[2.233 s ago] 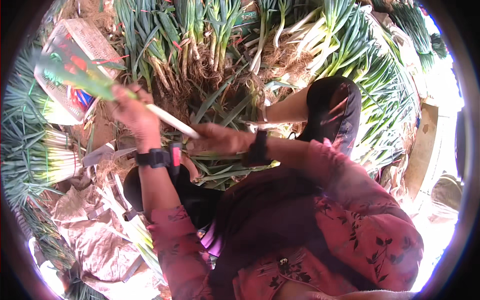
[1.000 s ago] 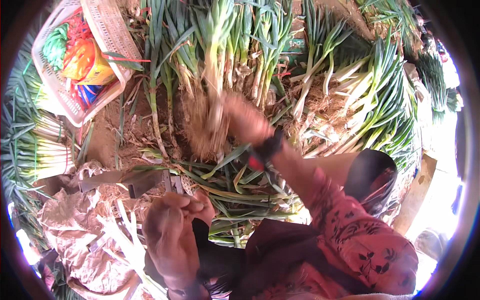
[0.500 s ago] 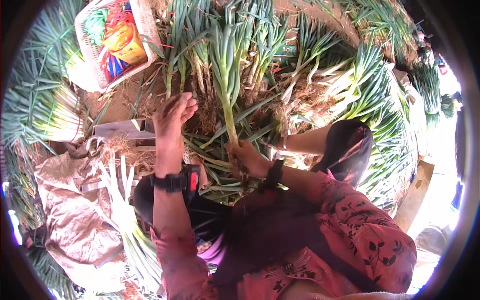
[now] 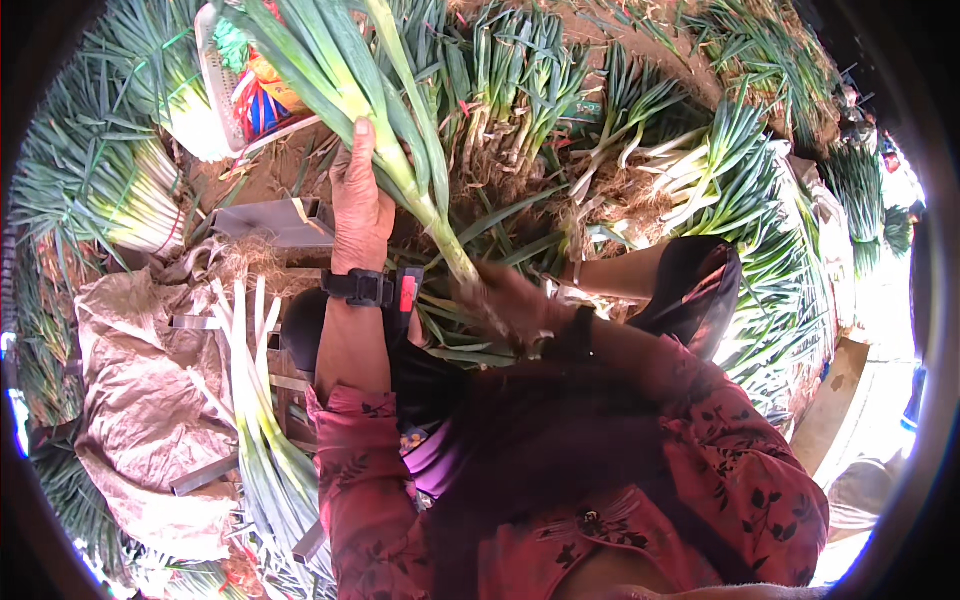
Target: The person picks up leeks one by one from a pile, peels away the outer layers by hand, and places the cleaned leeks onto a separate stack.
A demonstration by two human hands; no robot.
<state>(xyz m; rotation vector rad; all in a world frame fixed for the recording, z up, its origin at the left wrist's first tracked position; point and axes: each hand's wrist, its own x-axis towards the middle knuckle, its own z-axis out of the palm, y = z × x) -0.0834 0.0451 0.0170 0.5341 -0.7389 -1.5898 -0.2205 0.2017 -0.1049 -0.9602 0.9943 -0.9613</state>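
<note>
Leek (image 4: 424, 208) is up in front of the lap, slanted, leaves up-left, root end at the right hand (image 4: 510, 305). Should be light, fairly stiff in the shank, leaves floppy and easy to crease, maybe slick; best hold is the shank. Left hand (image 4: 362, 208) upright, thumb against the leaf base, other fingers mostly hidden, looks closed on it. Right forearm angled inward, fingers curled round the lower end; blurred, tightness unclear.

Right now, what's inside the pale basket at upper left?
Inside the basket: a green bundle, red strips, blue strips and part of an orange item. Leek leaves hide the rest.
</note>
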